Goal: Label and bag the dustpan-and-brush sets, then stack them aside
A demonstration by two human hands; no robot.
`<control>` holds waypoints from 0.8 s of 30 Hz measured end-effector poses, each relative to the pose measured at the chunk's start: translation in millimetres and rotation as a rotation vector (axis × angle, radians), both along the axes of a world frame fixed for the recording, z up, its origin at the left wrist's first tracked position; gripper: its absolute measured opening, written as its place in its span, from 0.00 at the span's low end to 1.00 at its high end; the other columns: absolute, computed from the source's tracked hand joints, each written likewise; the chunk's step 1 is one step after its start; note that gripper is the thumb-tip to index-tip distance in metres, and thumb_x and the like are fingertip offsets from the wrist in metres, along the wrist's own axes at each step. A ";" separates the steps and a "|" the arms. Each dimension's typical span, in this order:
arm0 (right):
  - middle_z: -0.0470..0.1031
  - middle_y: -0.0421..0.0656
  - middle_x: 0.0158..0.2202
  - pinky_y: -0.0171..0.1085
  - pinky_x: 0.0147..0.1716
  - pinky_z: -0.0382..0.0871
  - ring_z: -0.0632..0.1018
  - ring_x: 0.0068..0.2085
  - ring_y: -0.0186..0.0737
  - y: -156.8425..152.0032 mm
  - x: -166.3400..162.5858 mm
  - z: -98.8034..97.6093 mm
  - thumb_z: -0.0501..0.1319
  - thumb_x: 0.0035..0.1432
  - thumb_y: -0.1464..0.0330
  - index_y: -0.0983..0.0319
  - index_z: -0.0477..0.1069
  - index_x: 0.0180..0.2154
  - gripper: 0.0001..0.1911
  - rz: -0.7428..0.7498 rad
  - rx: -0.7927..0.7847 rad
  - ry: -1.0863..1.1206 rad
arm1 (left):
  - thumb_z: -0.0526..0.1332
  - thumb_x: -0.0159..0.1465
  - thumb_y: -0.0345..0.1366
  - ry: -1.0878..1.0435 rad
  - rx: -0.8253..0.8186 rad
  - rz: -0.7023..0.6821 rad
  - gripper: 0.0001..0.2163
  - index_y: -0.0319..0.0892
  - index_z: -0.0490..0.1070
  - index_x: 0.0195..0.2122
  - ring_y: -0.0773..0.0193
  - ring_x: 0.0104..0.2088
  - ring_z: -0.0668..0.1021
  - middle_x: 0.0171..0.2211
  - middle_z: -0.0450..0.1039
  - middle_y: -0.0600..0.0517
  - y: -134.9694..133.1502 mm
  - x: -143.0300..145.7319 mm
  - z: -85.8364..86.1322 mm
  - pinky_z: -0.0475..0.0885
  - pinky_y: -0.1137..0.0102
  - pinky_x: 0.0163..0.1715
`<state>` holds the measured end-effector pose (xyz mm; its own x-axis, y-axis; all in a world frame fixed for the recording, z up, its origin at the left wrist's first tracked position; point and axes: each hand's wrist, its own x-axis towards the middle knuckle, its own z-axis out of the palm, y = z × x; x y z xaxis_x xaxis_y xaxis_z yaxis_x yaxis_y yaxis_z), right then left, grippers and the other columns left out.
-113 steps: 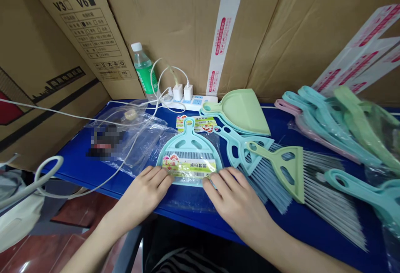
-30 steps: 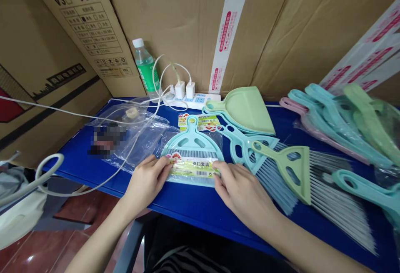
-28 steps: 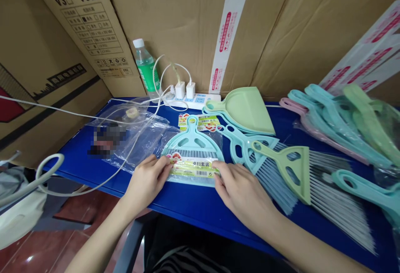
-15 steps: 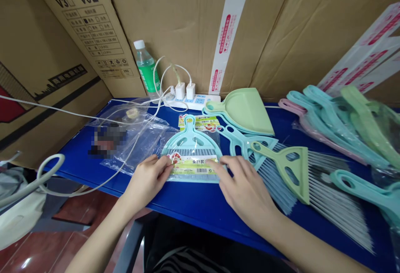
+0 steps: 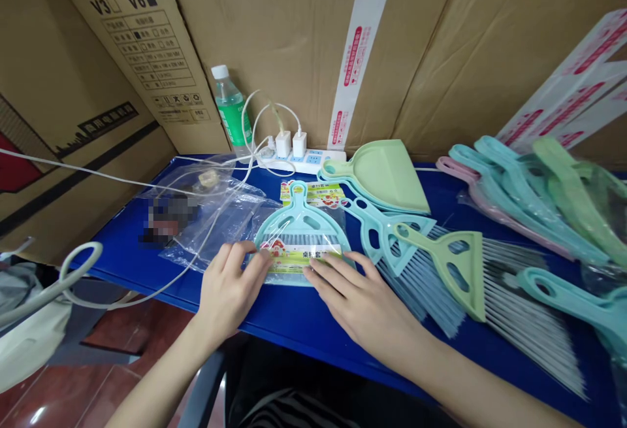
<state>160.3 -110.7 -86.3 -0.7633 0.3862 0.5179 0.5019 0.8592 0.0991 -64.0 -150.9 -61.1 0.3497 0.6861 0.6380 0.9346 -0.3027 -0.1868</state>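
A light-blue dustpan (image 5: 290, 215) with a grey-bristled brush nested in it lies in a clear plastic bag on the table in front of me. A yellow-green printed label (image 5: 289, 259) crosses it. My left hand (image 5: 234, 284) is at the bag's left edge, fingers bent and thumb pressed in by the label's end. My right hand (image 5: 355, 291) lies with spread, stretched fingers on the label's right half. Right of it rest a blue brush (image 5: 386, 235) and a green brush (image 5: 448, 261). Behind the set are more labels (image 5: 323, 193).
A green dustpan (image 5: 386, 173) tops a stack at the back. Bagged sets (image 5: 529, 199) and a blue handle (image 5: 553, 284) lie right. A power strip (image 5: 318, 161) with white cables, a bottle (image 5: 230, 111) and loose plastic bags (image 5: 196, 225) stand or lie left. Cardboard boxes (image 5: 284, 42) wall the back.
My right hand has slid left from the set's right edge onto the label, its fingers flattening. My left hand stays at the left edge, turned slightly more upright.
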 end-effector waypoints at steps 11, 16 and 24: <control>0.79 0.49 0.47 0.46 0.52 0.61 0.74 0.48 0.44 -1.0 0.1 2.1 0.47 0.64 0.77 0.71 0.75 0.47 0.19 0.031 0.036 0.022 | 0.47 0.72 0.40 0.119 -0.383 -0.230 0.22 0.34 0.58 0.63 0.56 0.61 0.68 0.61 0.65 0.43 -20.2 17.9 -10.9 0.68 0.62 0.58; 0.79 0.46 0.47 0.45 0.52 0.59 0.74 0.47 0.43 -1.7 0.8 4.1 0.48 0.64 0.78 0.69 0.75 0.48 0.19 0.013 0.007 0.039 | 0.46 0.72 0.39 0.141 -0.387 -0.173 0.20 0.38 0.63 0.61 0.54 0.59 0.71 0.60 0.66 0.44 -21.3 1.6 -5.1 0.65 0.54 0.59; 0.80 0.43 0.47 0.45 0.50 0.58 0.75 0.45 0.42 0.4 2.8 7.9 0.52 0.63 0.78 0.67 0.75 0.48 0.16 0.012 -0.057 0.068 | 0.45 0.73 0.36 0.122 -0.378 -0.162 0.17 0.41 0.66 0.58 0.58 0.55 0.75 0.57 0.70 0.47 -20.7 -9.0 0.6 0.64 0.55 0.59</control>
<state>163.1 -110.3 -78.3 -0.7321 0.4076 0.5459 0.4954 0.8685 0.0159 -73.1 -171.6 -60.5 0.5293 0.7938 0.2996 0.8474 -0.5120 -0.1405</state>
